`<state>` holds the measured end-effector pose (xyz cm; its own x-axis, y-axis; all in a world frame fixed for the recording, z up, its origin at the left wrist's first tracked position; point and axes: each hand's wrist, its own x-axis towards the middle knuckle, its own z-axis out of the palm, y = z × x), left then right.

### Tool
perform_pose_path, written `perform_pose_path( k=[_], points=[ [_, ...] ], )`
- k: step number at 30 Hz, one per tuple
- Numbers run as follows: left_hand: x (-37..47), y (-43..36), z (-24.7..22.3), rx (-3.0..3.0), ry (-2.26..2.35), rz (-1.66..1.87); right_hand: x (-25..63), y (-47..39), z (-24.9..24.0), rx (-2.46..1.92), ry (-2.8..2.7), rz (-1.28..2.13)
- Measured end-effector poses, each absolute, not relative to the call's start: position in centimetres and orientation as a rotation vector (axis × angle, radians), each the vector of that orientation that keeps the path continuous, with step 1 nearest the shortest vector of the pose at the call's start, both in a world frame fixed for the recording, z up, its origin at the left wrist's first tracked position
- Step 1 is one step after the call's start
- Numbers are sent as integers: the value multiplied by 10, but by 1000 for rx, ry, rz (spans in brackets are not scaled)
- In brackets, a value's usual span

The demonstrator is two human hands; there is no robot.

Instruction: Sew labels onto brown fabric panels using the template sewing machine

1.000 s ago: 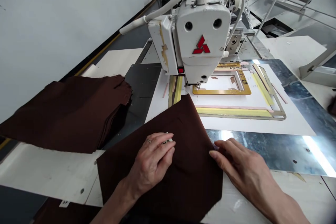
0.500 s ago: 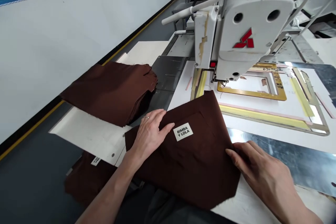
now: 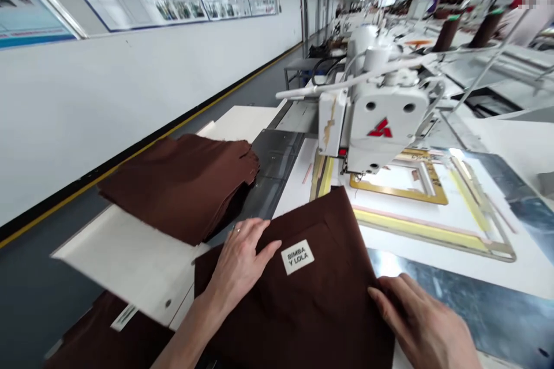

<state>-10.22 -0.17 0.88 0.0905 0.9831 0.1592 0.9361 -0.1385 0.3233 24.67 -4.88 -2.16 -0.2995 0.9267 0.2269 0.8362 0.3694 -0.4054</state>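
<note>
A dark brown fabric piece [image 3: 329, 311] lies in front of me, its far corner pointing towards the sewing machine. On it sits a white label [image 3: 297, 257] reading "BIMBA Y LOLA". My left hand [image 3: 240, 262] rests flat on the fabric's left part, fingers stretched out, with the thumb close to the label. At the right edge, my right hand [image 3: 422, 320] pinches the cloth between thumb and curled fingers. Beyond the fabric stands the white sewing machine [image 3: 381, 121], with a gold-coloured clamp frame [image 3: 398, 195] under its head.
A stack of brown fabric [image 3: 182, 184] lies at the left on a white board [image 3: 125, 259]. Lower left, more brown fabric [image 3: 99, 340] with a white label hangs below the board. Brown thread cones [image 3: 445, 34] stand behind the machine. A wall [image 3: 142, 86] runs along the left.
The view has tilted up, so the machine, fabric and hands appear lower and more of the room shows. Both hands keep about the same places on the fabric.
</note>
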Motion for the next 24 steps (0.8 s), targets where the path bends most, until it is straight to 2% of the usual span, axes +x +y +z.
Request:
perform_pose_path(
  k=[9,15,24],
  points=[
    [-94,3,18,2016,1968,478,237,-52,-26,-1591,-2128,328],
    [-93,-6,37,1586,1799,512,237,-53,-26,-1607,-2121,353],
    [-95,-10,48,1409,1565,660,236,-53,-25,-1600,-2097,371]
  ],
)
